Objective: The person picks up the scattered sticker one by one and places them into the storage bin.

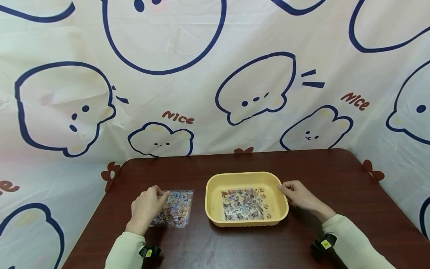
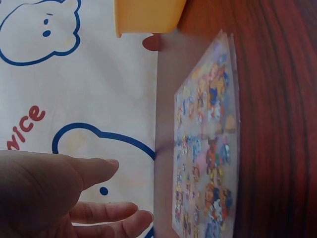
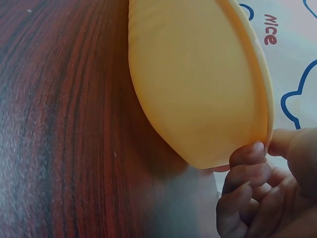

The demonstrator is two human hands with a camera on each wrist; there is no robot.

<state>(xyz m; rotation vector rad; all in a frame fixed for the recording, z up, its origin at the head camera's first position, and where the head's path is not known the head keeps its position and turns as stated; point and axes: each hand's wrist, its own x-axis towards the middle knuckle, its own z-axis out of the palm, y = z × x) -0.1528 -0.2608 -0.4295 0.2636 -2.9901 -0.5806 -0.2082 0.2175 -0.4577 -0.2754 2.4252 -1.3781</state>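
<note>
My right hand (image 1: 300,195) pinches the right rim of a yellow plastic basin (image 1: 246,179), thumb over the edge and fingers beneath it, as the right wrist view shows. In the basin lie many small multicoloured pieces (image 1: 244,204) that look like jigsaw pieces, gathered toward the middle. To the left, a flat clear packet (image 1: 178,207) with a colourful picture print lies on the table. Above its left side hovers my left hand (image 1: 146,207). In the left wrist view, that hand's thumb and fingers stand apart, with a gap between them and the packet (image 2: 205,148).
Both things rest on a dark brown wooden table (image 1: 255,250). A white cloth (image 1: 201,93) with blue cartoon outlines hangs behind the table and along its sides. Each wrist wears a black strap device (image 1: 324,243).
</note>
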